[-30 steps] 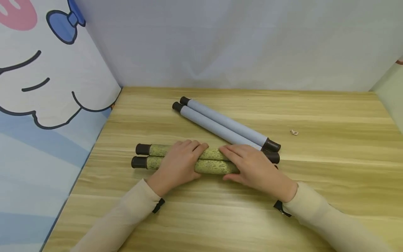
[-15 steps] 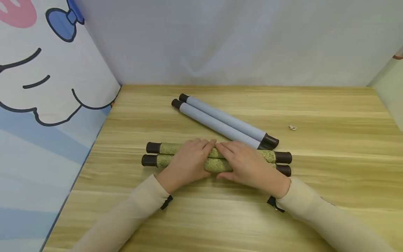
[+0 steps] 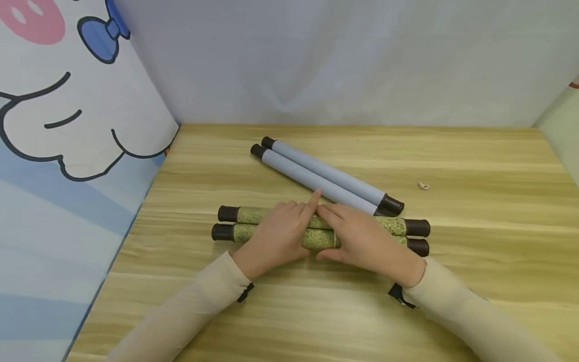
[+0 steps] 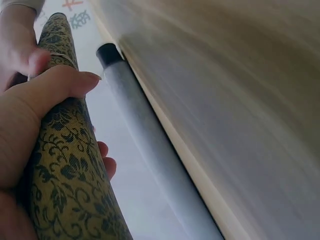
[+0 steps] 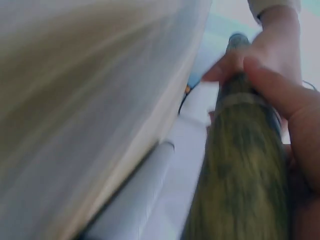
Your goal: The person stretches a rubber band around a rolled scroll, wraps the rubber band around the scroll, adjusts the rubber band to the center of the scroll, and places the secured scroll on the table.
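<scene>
A rolled scroll [image 3: 318,239] in green-gold patterned cloth lies crosswise in front of me, its two rolls side by side with dark end knobs. My left hand [image 3: 278,234] grips it just left of the middle, fingers over the far roll and thumb on the near side; one finger sticks up. Close beside it, my right hand [image 3: 364,239] holds the right half the same way. A thin pale band [image 4: 62,56] goes round the scroll between the hands in the left wrist view. The right wrist view is blurred, with the patterned roll [image 5: 240,165] under the fingers.
Behind the held scroll, a second scroll [image 3: 325,176] in pale blue lies slanted, its right dark knobs close to my right hand. A small white loop of cord [image 3: 423,186] lies further right on the wooden table [image 3: 488,201]. A curtain [image 3: 344,65] stands at the back.
The patterned scroll has shifted right, and both its right knobs now show. My left hand has moved right towards the right hand, and one finger has lifted. A pale band now shows on the scroll.
</scene>
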The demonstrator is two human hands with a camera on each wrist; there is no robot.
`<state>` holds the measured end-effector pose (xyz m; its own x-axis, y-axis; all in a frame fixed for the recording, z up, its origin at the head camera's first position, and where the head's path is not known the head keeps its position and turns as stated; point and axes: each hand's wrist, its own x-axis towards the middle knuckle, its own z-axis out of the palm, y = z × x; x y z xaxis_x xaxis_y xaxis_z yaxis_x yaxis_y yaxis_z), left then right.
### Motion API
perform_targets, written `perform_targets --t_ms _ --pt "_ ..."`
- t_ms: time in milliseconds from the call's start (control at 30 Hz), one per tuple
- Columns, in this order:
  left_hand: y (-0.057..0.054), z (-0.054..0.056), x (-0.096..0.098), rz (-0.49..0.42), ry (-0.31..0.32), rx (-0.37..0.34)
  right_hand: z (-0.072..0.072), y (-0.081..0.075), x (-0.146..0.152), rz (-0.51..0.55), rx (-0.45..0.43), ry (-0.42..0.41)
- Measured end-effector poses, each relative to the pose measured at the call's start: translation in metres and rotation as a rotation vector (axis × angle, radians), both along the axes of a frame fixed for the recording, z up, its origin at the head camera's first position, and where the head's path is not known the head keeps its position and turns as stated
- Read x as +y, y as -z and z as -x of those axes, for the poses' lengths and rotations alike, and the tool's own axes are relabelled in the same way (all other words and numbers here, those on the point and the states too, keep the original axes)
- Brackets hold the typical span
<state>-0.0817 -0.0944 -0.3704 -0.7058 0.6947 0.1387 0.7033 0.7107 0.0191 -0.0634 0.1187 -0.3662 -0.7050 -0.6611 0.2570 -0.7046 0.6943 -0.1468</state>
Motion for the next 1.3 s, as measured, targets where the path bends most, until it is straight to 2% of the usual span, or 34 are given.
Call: perform_targets --t_ms 67,167,267,400,533,600,733,867,967,1067,1300 --pt "0.000 0.000 -0.003 -0.003 -0.040 -0.035 -0.001 -0.001 0.009 0.009 -0.013 0.027" --pt "-0.001 0.001 -0.009 -0.006 -0.076 -0.042 -0.003 -0.002 0.021 0.001 -0.011 0.050" --pt "0.000 0.001 -0.008 -0.017 -0.042 0.003 -0.002 -0.001 0.018 -0.014 0.001 0.032" --pt "0.004 -0.001 0.003 -0.032 0.020 0.071 0.002 0.004 0.000 -0.020 0.029 0.001" --pt "0.007 -0.002 0.012 -0.037 0.030 0.090 0.002 0.005 -0.008 0.004 0.032 0.010" --pt "0.007 -0.002 0.012 -0.037 0.022 0.075 0.002 0.004 -0.005 0.007 0.009 0.021" --pt "0.007 0.000 0.006 -0.032 0.005 0.002 -0.002 0.004 0.014 -0.017 -0.040 0.035" --pt "0.007 0.002 -0.004 -0.036 -0.007 -0.053 -0.012 0.003 0.042 -0.020 -0.078 0.099" --pt "0.009 0.004 -0.009 -0.048 0.014 -0.075 -0.020 0.005 0.055 -0.021 -0.099 0.126" --pt "0.012 0.006 -0.013 -0.047 0.048 -0.105 -0.023 0.008 0.058 -0.024 -0.097 0.110" --pt "0.028 0.016 -0.014 0.026 0.100 -0.210 -0.017 0.026 0.060 -0.047 -0.092 0.122"
